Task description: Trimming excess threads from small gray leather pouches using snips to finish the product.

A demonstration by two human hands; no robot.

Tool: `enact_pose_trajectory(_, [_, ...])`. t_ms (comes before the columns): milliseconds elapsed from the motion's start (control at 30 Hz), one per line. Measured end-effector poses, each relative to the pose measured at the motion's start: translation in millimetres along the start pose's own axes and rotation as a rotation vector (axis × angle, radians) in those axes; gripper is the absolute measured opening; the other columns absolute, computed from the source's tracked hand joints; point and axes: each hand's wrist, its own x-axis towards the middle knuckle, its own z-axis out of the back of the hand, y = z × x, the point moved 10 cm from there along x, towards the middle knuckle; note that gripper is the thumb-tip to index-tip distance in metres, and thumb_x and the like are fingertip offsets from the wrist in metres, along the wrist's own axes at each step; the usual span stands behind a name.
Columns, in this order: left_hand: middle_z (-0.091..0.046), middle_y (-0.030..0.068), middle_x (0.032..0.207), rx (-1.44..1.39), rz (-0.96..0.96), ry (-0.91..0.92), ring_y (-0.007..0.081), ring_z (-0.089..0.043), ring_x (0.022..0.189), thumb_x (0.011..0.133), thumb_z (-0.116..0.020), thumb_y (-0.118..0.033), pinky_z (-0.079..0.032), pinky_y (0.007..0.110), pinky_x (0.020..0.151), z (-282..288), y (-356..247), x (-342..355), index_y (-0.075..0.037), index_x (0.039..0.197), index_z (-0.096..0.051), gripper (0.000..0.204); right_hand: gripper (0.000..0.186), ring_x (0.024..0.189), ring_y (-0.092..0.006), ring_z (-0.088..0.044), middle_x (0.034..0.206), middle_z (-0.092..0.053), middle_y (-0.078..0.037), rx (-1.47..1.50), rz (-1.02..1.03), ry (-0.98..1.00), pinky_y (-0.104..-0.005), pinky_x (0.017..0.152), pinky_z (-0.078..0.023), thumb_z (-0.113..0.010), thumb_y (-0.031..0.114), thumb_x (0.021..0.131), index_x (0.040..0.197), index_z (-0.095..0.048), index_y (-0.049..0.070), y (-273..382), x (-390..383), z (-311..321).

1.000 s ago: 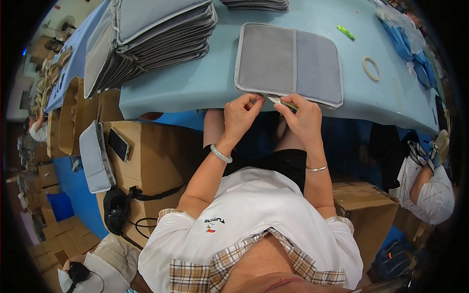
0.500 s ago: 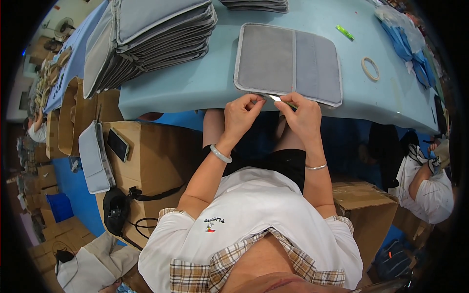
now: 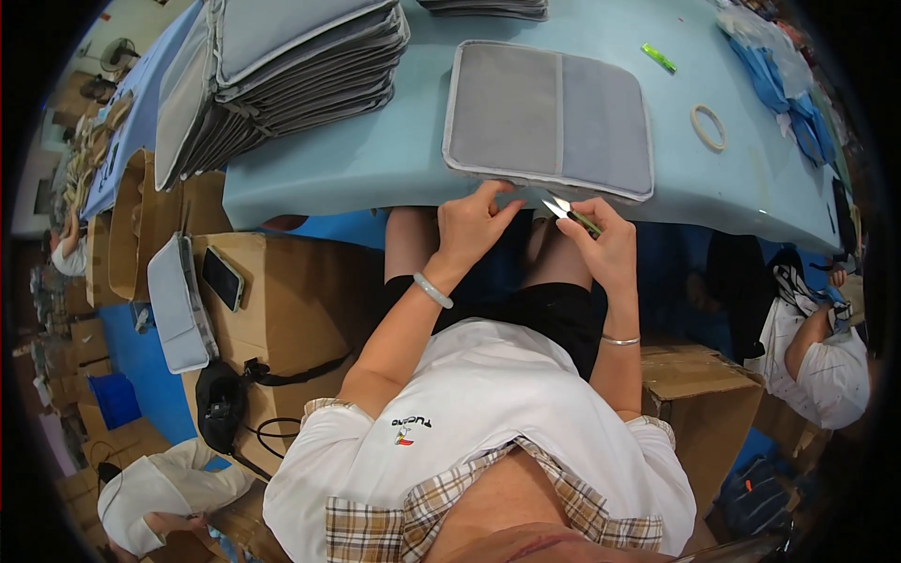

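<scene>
Grey sleeve [image 3: 507, 108], one: flat on the blue table [image 3: 375, 159], at its near edge, rounded corners, pale piping, a seam dividing two panels. Left hand [image 3: 469, 228]: at the sleeve's near edge, thumb and forefinger parted, nothing seen between them; contact with the piping cannot be told for certain. Right hand [image 3: 605, 235]: fingers closed around green-handled snips [image 3: 584, 221], blades spread, tips up and to the left, just short of the sleeve's near edge. Bangles, two: a pale one [image 3: 434, 291] on the left wrist, a thin silver one [image 3: 620, 342] on the right. Large stack [image 3: 310, 80] of grey sleeves: on the table, left of the single sleeve. Second stack [image 3: 483, 8]: beyond it, cut off by the upper edge of view. Green strip [image 3: 659, 58] and tape roll [image 3: 696, 124]: on the table to the right, apart from each other. Clear plastic [image 3: 770, 42] over blue material [image 3: 812, 131]: farther right. Carton [image 3: 282, 291]: left of the person, phone [image 3: 223, 280] lying on it, black pouch [image 3: 222, 399] nearer. Second carton [image 3: 704, 403]: at the person's right. Blue bin [image 3: 114, 402]: on the floor, far left.
</scene>
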Motion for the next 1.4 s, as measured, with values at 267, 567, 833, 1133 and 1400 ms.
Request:
enact_pose_trajectory(267, [-0.057,0.0047,0.049,-0.167,0.228,0.006,0.0122,-0.051,0.041,0.078,-0.079,-0.023,-0.039,0.028,0.044,-19,20,-8,-0.005,0.092,-0.074,0.023,0.028,0.06,-0.0212,-0.065,0.07,-0.068,-0.01,-0.055,0.079,-0.096,-0.0284,0.057,-0.048,-0.079,0.024,0.078,0.093,-0.068,0.003,-5,-8,5])
enact_pose_trajectory(567, [-0.053,-0.0024,0.051,-0.645,0.509,0.146,0.0033,-0.046,0.045,0.087,-0.071,-0.02,-0.034,0.022,0.045,-46,37,-15,0.001,0.094,-0.072,0.023,0.025,0.067,-0.0222,-0.069,0.08,-0.072,-0.009,-0.083,0.229,-0.215,-0.0282,0.058,-0.051,-0.08,0.022,0.078,0.093,-0.07,0.005,6,-11,-2])
enact_pose_trajectory(833, [-0.055,-0.0035,0.055,-0.738,0.556,0.182,0.0024,-0.044,0.046,0.087,-0.07,-0.016,-0.031,0.02,0.044,-46,34,-24,0.002,0.092,-0.072,0.018,0.025,0.068,-0.0225,-0.068,0.082,-0.07,-0.011,-0.13,0.287,-0.192,-0.0269,0.06,-0.051,-0.08,0.016,0.077,0.095,-0.069,0.002,13,-13,-12])
enact_pose_trajectory(1133, [-0.056,-0.0037,0.057,-0.745,0.57,0.208,0.002,-0.044,0.047,0.087,-0.07,-0.014,-0.032,0.02,0.044,-44,35,-24,0.002,0.09,-0.071,0.017,0.023,0.068,-0.0236,-0.069,0.079,-0.071,-0.008,-0.183,0.313,-0.228,-0.0301,0.056,-0.051,-0.079,0.022,0.078,0.092,-0.069,0.007,17,-14,-18])
enact_pose_trajectory(1400, [-0.055,-0.0041,0.057,-0.782,0.595,0.226,0.0021,-0.043,0.046,0.087,-0.07,-0.015,-0.03,0.019,0.044,-43,34,-25,0.001,0.086,-0.071,0.017,0.024,0.069,-0.0271,-0.068,0.08,-0.071,-0.01,-0.21,0.364,-0.275,-0.0305,0.059,-0.051,-0.081,0.018,0.076,0.092,-0.068,0.005,16,-21,-24])
